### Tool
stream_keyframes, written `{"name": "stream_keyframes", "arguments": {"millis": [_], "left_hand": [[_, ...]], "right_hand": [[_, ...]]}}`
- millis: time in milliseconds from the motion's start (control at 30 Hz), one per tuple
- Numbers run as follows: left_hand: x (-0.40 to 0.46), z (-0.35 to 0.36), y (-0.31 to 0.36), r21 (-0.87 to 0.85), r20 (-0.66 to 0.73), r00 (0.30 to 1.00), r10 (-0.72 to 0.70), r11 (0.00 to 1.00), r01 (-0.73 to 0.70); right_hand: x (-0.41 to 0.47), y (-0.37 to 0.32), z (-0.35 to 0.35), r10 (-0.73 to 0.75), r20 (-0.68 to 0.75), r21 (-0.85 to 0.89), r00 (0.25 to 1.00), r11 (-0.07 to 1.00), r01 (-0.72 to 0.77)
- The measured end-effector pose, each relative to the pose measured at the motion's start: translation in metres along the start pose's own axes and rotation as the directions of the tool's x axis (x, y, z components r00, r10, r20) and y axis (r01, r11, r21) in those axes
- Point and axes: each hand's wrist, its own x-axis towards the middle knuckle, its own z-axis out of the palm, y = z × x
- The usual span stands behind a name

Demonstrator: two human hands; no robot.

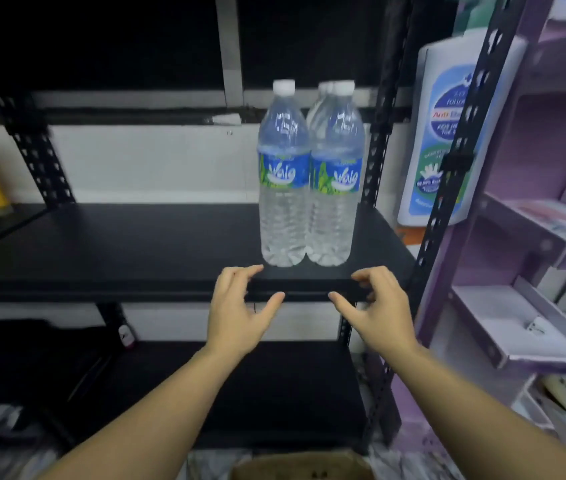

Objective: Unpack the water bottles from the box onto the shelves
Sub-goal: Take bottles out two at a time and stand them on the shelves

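Left hand: my left hand [240, 306] hangs just in front of the near edge of the black shelf [136, 244], fingers spread and curved, holding nothing.
Right hand: my right hand [375, 306] mirrors it to the right, fingers likewise spread and empty, thumb pointing in toward the other thumb.
Bottles: three water bottles show on the shelf's right end. The left bottle [284, 174] and the right bottle [337, 174] stand upright, touching side by side close to the near edge; a third bottle [321, 98] stands behind them, only its cap and shoulder visible.
Box: the cardboard box [302, 469] sits low and near, below my forearms, only its top rim in view. I cannot tell how many bottles remain inside.
Step in hand, as I judge it: both hands are free of the pair, so next comes the reach down into the box.
Doing it well: the front pair stands near the lip, so I should draw my hands straight toward me, not sideways, to avoid brushing them.
Next placement: the bare stretch to the left of the bottles is the sensible spot; set new bottles farther back so the row will not tip off.
Risk: these tall, narrow bottles would likely topple from a light knock.
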Motion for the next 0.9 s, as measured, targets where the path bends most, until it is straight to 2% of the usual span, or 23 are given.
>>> {"name": "stream_keyframes", "arguments": {"millis": [100,233,333,467,533,600,700,800,900], "left_hand": [[-0.049,0.015,-0.023,0.006,0.118,0.99,-0.082,0.997,0.082],[-0.115,0.038,-0.065,0.062,0.291,0.925,-0.244,0.97,0.237],[-0.168,0.057,-0.101,0.107,0.4,0.842,-0.362,0.931,0.349],[-0.25,0.085,-0.16,0.195,0.499,0.674,-0.545,0.828,0.525],[-0.291,0.102,-0.19,0.251,0.513,0.605,-0.609,0.781,0.572],[-0.324,0.116,-0.21,0.34,0.543,0.543,-0.641,0.759,0.556],[-0.369,0.135,-0.238,0.51,0.572,0.369,-0.732,0.67,0.539],[-0.41,0.148,-0.266,0.601,0.565,0.271,-0.78,0.614,0.512],[-0.427,0.154,-0.268,0.6,0.566,0.237,-0.79,0.592,0.538]], "right_hand": [[-0.048,0.015,0.016,0.07,0.155,-0.01,0.985,0.998,-0.069],[-0.118,0.046,0.039,0.251,0.353,-0.057,0.901,0.967,-0.247],[-0.177,0.077,0.055,0.362,0.459,-0.09,0.812,0.927,-0.363],[-0.26,0.117,0.071,0.501,0.556,-0.164,0.663,0.849,-0.503],[-0.296,0.133,0.078,0.57,0.574,-0.23,0.587,0.801,-0.552],[-0.333,0.152,0.089,0.644,0.592,-0.352,0.485,0.748,-0.563],[-0.387,0.182,0.109,0.744,0.583,-0.517,0.326,0.65,-0.558],[-0.425,0.204,0.126,0.803,0.536,-0.604,0.262,0.581,-0.545],[-0.448,0.213,0.137,0.818,0.519,-0.61,0.248,0.557,-0.563]]}}
